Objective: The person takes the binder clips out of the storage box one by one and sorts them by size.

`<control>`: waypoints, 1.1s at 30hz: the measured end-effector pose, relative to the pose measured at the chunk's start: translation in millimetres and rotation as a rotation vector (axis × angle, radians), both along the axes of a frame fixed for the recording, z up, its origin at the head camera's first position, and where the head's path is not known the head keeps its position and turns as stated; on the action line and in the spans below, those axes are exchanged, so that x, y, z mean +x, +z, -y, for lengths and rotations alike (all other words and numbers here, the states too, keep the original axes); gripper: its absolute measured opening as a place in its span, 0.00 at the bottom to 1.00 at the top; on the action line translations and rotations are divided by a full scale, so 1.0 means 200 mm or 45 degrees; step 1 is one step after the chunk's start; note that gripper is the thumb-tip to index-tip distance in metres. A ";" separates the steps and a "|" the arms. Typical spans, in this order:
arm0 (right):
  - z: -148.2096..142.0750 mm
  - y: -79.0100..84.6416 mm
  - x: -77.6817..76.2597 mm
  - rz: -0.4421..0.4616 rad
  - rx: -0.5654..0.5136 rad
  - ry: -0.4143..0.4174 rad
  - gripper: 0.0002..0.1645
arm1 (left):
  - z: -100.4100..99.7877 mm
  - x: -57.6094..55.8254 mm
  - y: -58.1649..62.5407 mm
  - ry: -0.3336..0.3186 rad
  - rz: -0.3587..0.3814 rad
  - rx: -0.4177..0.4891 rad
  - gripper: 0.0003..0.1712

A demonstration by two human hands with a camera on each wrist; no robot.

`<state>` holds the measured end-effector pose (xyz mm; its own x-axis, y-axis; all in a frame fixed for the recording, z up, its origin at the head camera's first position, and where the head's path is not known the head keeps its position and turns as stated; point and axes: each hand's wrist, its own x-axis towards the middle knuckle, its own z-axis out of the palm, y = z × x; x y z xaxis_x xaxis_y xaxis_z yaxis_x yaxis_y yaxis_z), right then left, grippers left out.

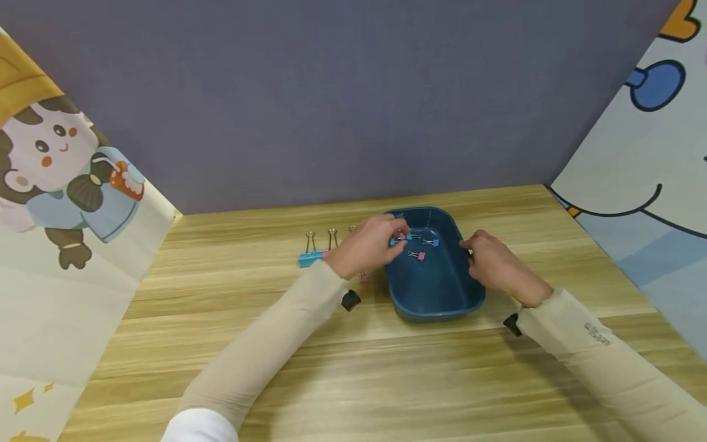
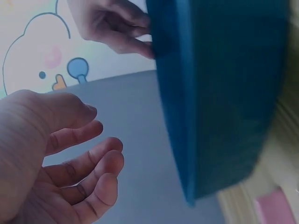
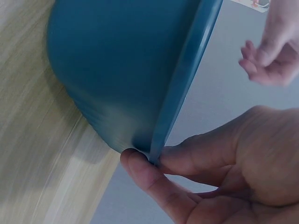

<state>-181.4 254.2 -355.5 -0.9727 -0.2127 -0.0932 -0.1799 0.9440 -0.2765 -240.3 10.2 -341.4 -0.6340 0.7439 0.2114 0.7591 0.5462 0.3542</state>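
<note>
A dark blue plastic bin [image 1: 436, 288] stands on the table with several small binder clips inside, among them a blue binder clip [image 1: 434, 243] and a pink binder clip [image 1: 421, 256]. Over its left rim reaches my left hand [image 1: 369, 245], fingertips overlapping more small clips in the head view. In the left wrist view its fingers [image 2: 96, 163] are loosely bent with nothing between them. My right hand [image 1: 493, 263] pinches the bin's right rim; the right wrist view shows thumb and finger [image 3: 145, 172] on either side of the edge.
Left of the bin, a large teal binder clip [image 1: 310, 258] stands in a row of clips with upright silver handles, partly hidden by my left hand. A small pink clip [image 1: 364, 278] lies nearer me. A grey partition [image 1: 331, 110] closes off the table's back, with printed panels at both sides.
</note>
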 end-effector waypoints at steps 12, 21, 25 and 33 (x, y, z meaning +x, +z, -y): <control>-0.01 0.00 -0.01 -0.001 0.001 0.009 0.24 | -0.24 -0.03 0.06 -0.016 0.081 0.056 0.11; -0.01 0.00 -0.01 -0.001 -0.006 0.003 0.25 | -0.37 -0.08 0.02 0.085 0.148 0.027 0.12; -0.01 -0.01 -0.01 -0.006 -0.004 0.006 0.25 | -0.39 -0.10 -0.02 0.156 0.190 0.003 0.09; -0.01 -0.01 -0.01 -0.002 -0.005 0.004 0.25 | -0.41 -0.13 -0.08 0.244 0.230 -0.090 0.11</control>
<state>-182.8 257.0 -356.6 -0.9722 -0.2160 -0.0909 -0.1832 0.9424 -0.2797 -265.7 92.8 -357.2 -0.7871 0.6158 0.0339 0.5675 0.7017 0.4307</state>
